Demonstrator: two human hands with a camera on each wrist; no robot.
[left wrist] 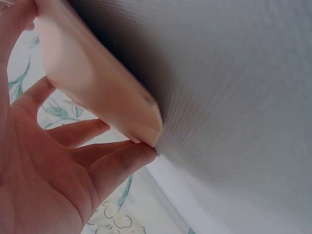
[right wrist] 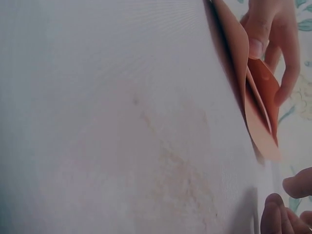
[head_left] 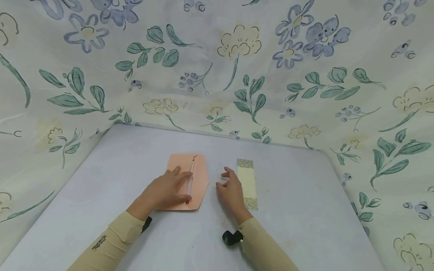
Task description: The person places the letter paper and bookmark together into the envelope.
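Observation:
A peach paper envelope (head_left: 200, 184) lies on the table, its mouth parted along a slit with a pale edge showing inside. My left hand (head_left: 168, 188) rests on it, fingers spread, with thumb and forefinger at the slit. In the right wrist view the left thumb touches the lip of the envelope (right wrist: 261, 134), whose darker orange inside shows. The left wrist view has fingertips along the edge of the envelope (left wrist: 97, 78). My right hand (head_left: 232, 192) hovers between envelope and card, fingers loosely bent, holding nothing. Beside it lies a cream card strip (head_left: 247, 182) with glittery gold ends.
The white table (head_left: 298, 210) has a floral-patterned cloth (head_left: 210, 86) hanging behind it and at both sides. A black wrist camera (head_left: 232, 238) sits under the right sleeve, and another shows partly at the left wrist.

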